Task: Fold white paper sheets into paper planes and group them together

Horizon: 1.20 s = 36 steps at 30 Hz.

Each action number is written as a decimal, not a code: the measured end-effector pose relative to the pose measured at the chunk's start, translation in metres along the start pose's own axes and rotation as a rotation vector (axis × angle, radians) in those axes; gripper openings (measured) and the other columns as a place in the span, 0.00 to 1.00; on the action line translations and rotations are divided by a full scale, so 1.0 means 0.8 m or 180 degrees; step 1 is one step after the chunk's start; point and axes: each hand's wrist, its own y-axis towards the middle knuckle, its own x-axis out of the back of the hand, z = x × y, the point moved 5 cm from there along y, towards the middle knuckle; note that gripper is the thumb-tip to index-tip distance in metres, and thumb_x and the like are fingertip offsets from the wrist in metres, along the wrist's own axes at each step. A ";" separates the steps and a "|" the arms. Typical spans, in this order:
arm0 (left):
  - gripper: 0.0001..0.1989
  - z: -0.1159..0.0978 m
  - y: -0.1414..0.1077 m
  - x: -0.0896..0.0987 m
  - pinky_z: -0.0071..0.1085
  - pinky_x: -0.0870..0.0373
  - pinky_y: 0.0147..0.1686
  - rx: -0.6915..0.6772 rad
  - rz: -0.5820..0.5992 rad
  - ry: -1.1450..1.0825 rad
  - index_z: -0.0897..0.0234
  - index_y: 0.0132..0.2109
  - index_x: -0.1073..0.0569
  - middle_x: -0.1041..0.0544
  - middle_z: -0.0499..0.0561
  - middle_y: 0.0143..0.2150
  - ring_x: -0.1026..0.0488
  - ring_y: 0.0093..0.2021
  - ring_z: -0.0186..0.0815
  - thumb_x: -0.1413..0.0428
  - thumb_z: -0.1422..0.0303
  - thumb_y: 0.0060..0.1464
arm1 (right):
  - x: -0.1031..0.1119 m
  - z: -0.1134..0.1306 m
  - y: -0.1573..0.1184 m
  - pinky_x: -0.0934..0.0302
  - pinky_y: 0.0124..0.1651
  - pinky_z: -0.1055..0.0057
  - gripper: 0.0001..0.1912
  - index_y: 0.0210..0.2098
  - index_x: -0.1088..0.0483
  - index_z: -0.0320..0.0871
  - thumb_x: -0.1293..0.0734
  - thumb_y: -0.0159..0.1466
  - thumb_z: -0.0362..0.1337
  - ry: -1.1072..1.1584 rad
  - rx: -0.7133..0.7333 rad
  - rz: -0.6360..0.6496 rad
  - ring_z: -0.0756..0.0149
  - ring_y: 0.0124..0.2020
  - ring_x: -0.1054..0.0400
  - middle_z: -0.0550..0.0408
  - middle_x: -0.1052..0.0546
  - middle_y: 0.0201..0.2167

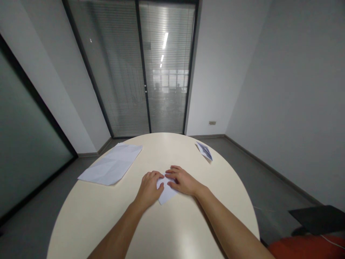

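Note:
A small piece of white paper (166, 194) lies on the round cream table (161, 230), with a corner pointing toward me. My left hand (150, 187) rests on its left side, thumb and fingers apart. On the right side and upper part of the sheet, my right hand (182, 179) lies with its fingers spread. Both hands press on the paper, and their fingertips nearly meet at its upper part. The fingers cover the sheet's top and side edges.
Larger creased white sheets (113, 163) lie at the table's left edge. A small folded paper with a dark print (205, 151) is near the right back edge. Beyond the table's right side are a black flat object (319, 218) and a red seat (307, 247).

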 end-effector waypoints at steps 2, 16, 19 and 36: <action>0.11 0.000 0.000 0.000 0.43 0.35 0.55 0.0033 -0.0005 0.0019 0.60 0.45 0.26 0.23 0.52 0.46 0.29 0.49 0.43 0.44 0.76 0.55 | 0.000 0.000 0.000 0.47 0.69 0.51 0.20 0.56 0.25 0.43 0.31 0.65 0.36 0.0001 -0.0006 0.0012 0.53 0.62 0.35 0.44 0.24 0.57; 0.17 0.004 0.002 0.002 0.42 0.34 0.55 -0.0012 0.0101 -0.0056 0.61 0.48 0.25 0.22 0.51 0.48 0.29 0.49 0.43 0.47 0.81 0.53 | 0.002 0.000 -0.001 0.47 0.69 0.50 0.20 0.57 0.25 0.44 0.31 0.66 0.38 0.0051 -0.0092 0.0071 0.51 0.64 0.37 0.45 0.25 0.59; 0.18 0.005 0.002 0.003 0.41 0.34 0.55 -0.0014 0.0092 -0.0086 0.60 0.47 0.25 0.22 0.51 0.48 0.29 0.49 0.42 0.47 0.82 0.52 | 0.002 0.000 -0.001 0.47 0.69 0.50 0.20 0.57 0.25 0.44 0.32 0.66 0.38 0.0052 -0.0116 0.0088 0.51 0.64 0.37 0.46 0.25 0.59; 0.19 0.015 0.001 -0.004 0.40 0.33 0.55 -0.0199 0.0184 -0.0249 0.60 0.48 0.24 0.23 0.52 0.49 0.30 0.51 0.41 0.51 0.83 0.56 | 0.001 -0.003 -0.002 0.46 0.68 0.50 0.21 0.57 0.25 0.45 0.31 0.65 0.37 0.0102 -0.0122 0.0055 0.52 0.64 0.36 0.45 0.24 0.59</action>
